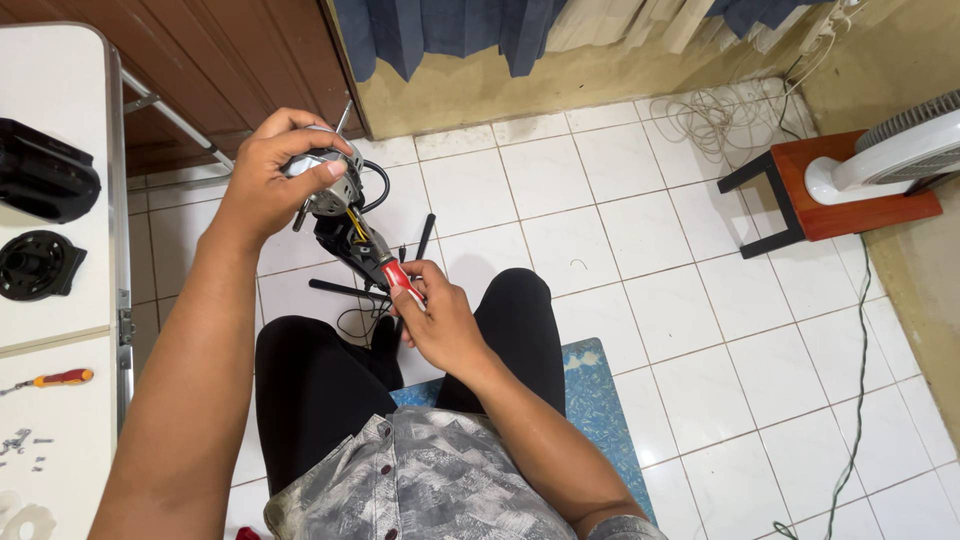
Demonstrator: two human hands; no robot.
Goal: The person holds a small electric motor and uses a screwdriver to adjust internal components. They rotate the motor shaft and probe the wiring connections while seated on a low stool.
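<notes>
My left hand (272,168) grips a small grey metal motor (333,180) with black and yellow wires hanging from it, held up over my lap. Below it my right hand (438,318) is closed on a screwdriver with a red and white handle (400,280). Its shaft points up into the motor's underside. A black bracket and black rods (345,290) hang beneath the motor, partly hidden by my hands. I sit with black trousers over a blue mat (592,395).
A white table (60,300) on the left holds black plastic parts (40,175), a round black piece (35,265), a red-handled screwdriver (60,378) and small screws (22,445). A white fan (900,150) stands on a red stool (800,200) at the right. Cables lie across the tiled floor (700,300).
</notes>
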